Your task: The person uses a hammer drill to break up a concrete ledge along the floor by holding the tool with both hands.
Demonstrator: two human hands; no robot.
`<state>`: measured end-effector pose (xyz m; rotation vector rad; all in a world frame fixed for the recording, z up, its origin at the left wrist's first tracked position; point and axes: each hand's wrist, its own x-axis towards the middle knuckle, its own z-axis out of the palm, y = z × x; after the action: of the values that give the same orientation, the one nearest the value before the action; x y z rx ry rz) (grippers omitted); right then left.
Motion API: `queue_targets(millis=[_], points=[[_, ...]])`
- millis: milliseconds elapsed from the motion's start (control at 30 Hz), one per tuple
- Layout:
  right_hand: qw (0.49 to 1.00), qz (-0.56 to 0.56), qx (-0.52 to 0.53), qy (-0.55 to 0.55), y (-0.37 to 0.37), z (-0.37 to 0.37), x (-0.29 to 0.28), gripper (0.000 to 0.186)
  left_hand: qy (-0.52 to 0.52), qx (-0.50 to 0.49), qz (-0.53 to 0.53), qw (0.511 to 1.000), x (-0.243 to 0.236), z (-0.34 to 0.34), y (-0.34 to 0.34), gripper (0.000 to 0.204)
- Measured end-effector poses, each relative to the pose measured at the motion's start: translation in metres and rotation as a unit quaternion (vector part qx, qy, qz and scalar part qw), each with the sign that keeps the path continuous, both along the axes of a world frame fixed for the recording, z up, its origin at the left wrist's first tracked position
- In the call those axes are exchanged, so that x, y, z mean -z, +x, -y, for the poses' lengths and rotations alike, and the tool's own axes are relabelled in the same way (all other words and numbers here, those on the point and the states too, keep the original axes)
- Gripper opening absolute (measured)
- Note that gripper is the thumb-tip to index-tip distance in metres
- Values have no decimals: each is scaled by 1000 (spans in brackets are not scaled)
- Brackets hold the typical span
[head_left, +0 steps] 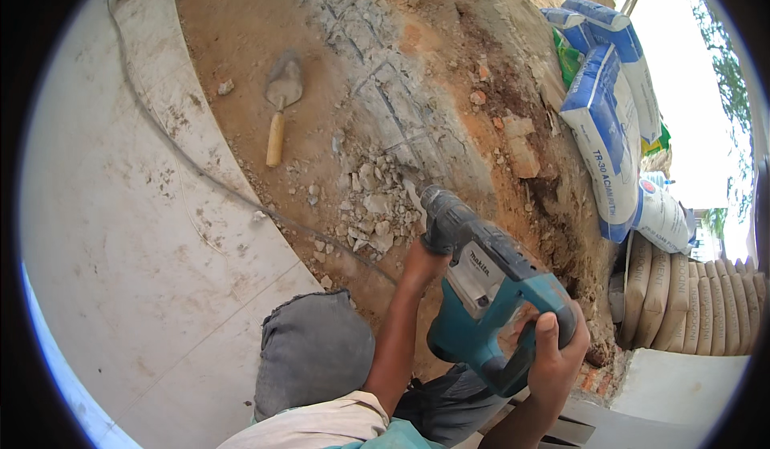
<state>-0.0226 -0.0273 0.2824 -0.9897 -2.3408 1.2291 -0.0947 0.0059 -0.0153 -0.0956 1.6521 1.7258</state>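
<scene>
you are holding the teal power hammer (481, 276) beside the rubble (377, 204), your left hand (427, 263) wrapping its front grip, fingertips hidden, your right hand (559, 353) curling its fingers around the rear handle. you should be bracing both wrists and working the chisel bit (414, 195) inward from a loosened edge; whether its tip is touching is hard to tell. chalky, angular lumps are lying near scored grey concrete (401, 105), while a wooden-handled trowel (275, 138) is resting on powdery brown soil (233, 24).

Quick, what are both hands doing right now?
Left hand: holding the teal power tool near its front, fingers mostly hidden.
Right hand: closed around its rear handle.
</scene>
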Motion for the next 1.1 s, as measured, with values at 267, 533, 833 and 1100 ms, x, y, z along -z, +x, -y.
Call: queue_targets(millis=[267,533,833,1100], points=[[999,2,7,-52,8,-17,20,25,-22,-33,34,999,18,-4,3,46],[977,-90,119,-151,101,-61,76,39,-227,145,-66,961,10,1,9,46],[941,-130,164,-265,185,-69,115,45,-320,128,-123,931,25,26,69,53],[916,-151,142,-344,210,-61,104,43,-212,177,-186,943,77,58,77,52]])
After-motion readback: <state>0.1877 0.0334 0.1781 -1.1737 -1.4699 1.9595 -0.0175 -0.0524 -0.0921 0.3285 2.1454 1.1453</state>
